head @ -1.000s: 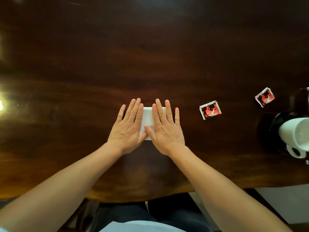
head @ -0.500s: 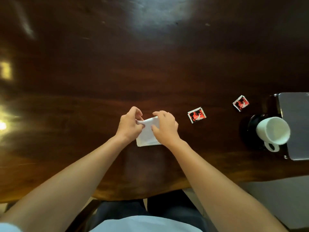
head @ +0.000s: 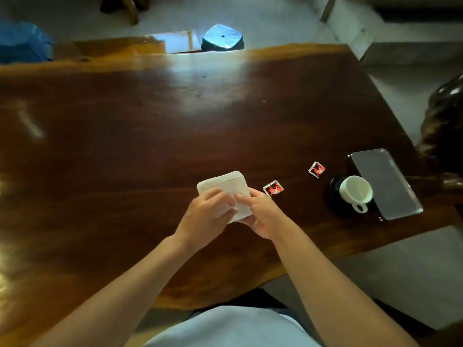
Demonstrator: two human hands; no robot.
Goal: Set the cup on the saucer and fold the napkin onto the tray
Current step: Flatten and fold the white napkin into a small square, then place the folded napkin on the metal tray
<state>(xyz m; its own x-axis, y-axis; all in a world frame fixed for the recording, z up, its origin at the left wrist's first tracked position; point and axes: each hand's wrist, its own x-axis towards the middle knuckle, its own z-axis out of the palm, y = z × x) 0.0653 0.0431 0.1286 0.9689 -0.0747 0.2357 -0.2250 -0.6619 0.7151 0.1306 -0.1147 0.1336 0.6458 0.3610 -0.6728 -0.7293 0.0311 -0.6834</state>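
Hands, left hand [head: 206, 213] and right hand [head: 260, 212], seemingly pinching folded napkin [head: 225, 185].

- Both bare forearms reach forward from the bottom corners of the view and converge toward the middle, wrists close together above the table [head: 125, 146].
- The left hand [head: 205, 216] is turned knuckles up, its fingers curled down over the near left part of the folded napkin [head: 225, 189], thumb tucked beneath, out of sight.
- The right hand [head: 260, 214] has its grip on the napkin's near right edge, thumb lying on top and pointing left, fingers cupped below.
- The thumb of the right hand nearly touches the left hand's fingertips.
- Both wrists are bent slightly inward.
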